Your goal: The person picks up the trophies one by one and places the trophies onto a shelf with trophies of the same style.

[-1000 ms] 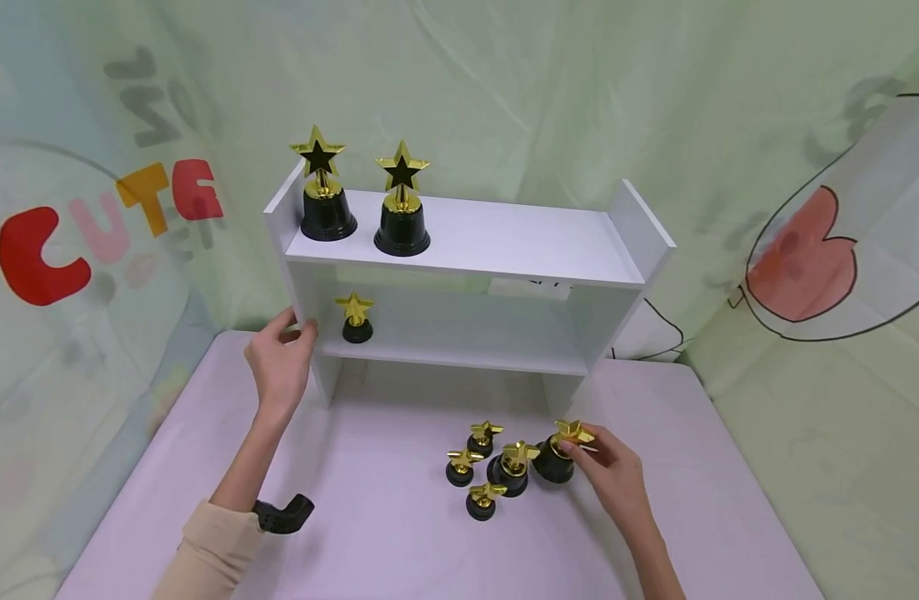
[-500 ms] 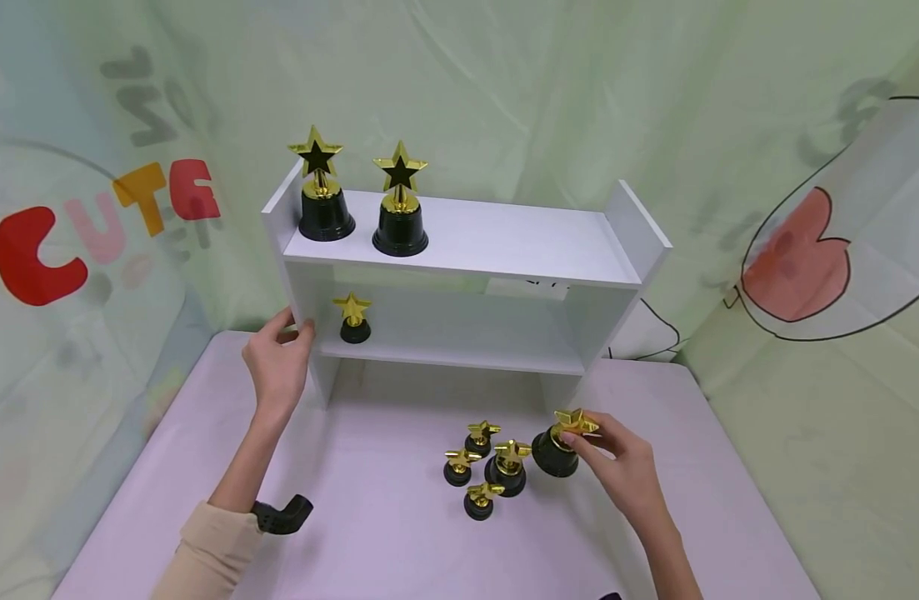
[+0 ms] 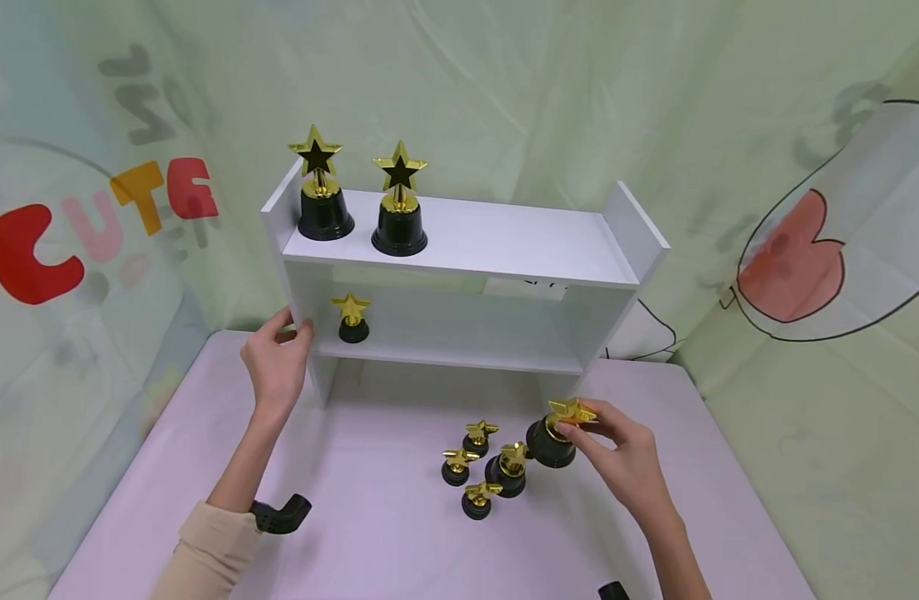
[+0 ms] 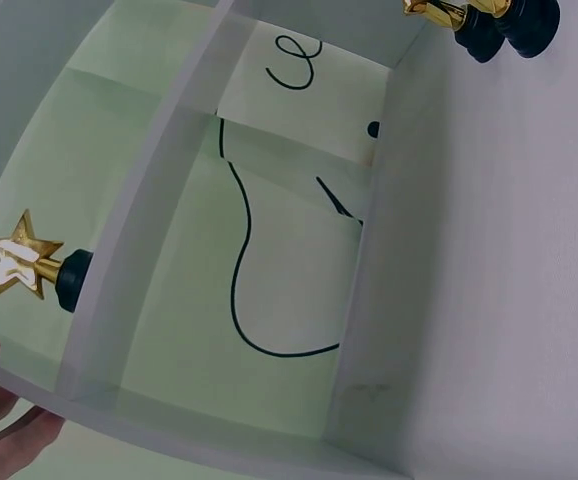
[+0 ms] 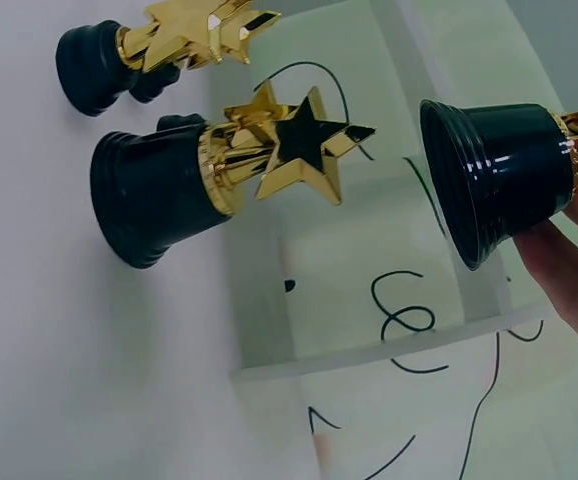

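Observation:
My right hand (image 3: 624, 458) pinches a star trophy (image 3: 551, 443) by its gold top. In the right wrist view this trophy's black base (image 5: 499, 175) is raised off the table, its underside showing. Just left of it in the head view stands another large trophy (image 3: 506, 477), with small star trophies (image 3: 476, 504) grouped around. My left hand (image 3: 275, 367) grips the left side panel of a white shelf (image 3: 459, 362), thumb and fingers on either side of the panel edge (image 4: 29, 390). A small trophy (image 3: 352, 321) stands on the middle board near that hand.
On the top board, two large trophies (image 3: 399, 208) stand toward the left end. The shelf rests on a table with a pale cloth (image 3: 399, 517). A printed curtain (image 3: 504, 100) hangs behind and at both sides.
My right hand has lifted the large trophy up from the table and moved it slightly toward the shelf. The left hand keeps its grip on the side panel.

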`<state>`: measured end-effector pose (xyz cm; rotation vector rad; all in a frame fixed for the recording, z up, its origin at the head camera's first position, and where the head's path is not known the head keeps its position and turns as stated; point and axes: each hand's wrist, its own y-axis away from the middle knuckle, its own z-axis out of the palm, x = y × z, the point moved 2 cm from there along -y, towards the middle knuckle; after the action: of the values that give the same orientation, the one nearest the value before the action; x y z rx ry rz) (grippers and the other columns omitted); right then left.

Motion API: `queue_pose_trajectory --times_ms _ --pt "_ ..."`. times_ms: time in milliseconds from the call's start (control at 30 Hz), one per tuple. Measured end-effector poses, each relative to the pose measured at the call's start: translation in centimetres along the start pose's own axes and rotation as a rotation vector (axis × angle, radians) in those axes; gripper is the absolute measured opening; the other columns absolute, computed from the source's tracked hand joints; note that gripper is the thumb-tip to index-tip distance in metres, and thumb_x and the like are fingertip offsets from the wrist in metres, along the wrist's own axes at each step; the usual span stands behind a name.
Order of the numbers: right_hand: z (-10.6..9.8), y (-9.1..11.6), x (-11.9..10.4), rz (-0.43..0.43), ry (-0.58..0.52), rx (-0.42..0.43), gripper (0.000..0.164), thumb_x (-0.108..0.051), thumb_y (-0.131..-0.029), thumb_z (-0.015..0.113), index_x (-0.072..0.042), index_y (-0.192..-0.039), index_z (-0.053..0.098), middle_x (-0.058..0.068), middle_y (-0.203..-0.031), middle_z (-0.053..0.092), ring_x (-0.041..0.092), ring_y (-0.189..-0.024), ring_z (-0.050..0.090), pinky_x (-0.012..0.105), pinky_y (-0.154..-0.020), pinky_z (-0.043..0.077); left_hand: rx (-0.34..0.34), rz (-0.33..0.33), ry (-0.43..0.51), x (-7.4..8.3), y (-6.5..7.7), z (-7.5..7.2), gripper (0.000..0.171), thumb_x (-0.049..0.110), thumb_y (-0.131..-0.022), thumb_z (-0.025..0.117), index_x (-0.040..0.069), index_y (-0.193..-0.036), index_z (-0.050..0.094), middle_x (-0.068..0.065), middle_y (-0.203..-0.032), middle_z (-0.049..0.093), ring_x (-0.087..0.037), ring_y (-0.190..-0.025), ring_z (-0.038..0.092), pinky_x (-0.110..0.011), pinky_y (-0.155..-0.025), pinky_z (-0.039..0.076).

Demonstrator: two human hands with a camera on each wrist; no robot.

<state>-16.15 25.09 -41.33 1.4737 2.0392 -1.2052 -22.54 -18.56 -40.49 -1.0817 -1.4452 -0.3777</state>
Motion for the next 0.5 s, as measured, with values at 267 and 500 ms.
queue_pose_trajectory --times_ms 267,500 --pt "-0.4 -1.1 -1.9 -0.091 -0.017 0.015 0.031 0.003 -0.082 0.083 -0.009 -0.109 0.075 0.003 -0.097 0.074 -0.002 -0.086 0.068 0.009 -0.085 0.052 0.004 -0.002 -0.006 -0.1 0.0 0.0 0.030 0.012 -0.096 0.066 0.007 -0.124 0.075 -0.014 -0.113 0.076 -0.010 -0.081 0.064 -0.009 -0.064 0.048" --pt "-0.7 -2.1 -3.3 -0.149 0.000 0.008 0.033 0.003 -0.082 0.082 -0.010 -0.111 0.075 0.003 -0.097 0.075 -0.001 -0.087 0.069 0.010 -0.083 0.053 0.006 0.006 0.001 -0.2 -0.1 0.1 0.030 0.011 -0.096 0.066 0.007 -0.124 0.075 -0.015 -0.113 0.076 -0.017 -0.083 0.066 -0.009 -0.063 0.047"
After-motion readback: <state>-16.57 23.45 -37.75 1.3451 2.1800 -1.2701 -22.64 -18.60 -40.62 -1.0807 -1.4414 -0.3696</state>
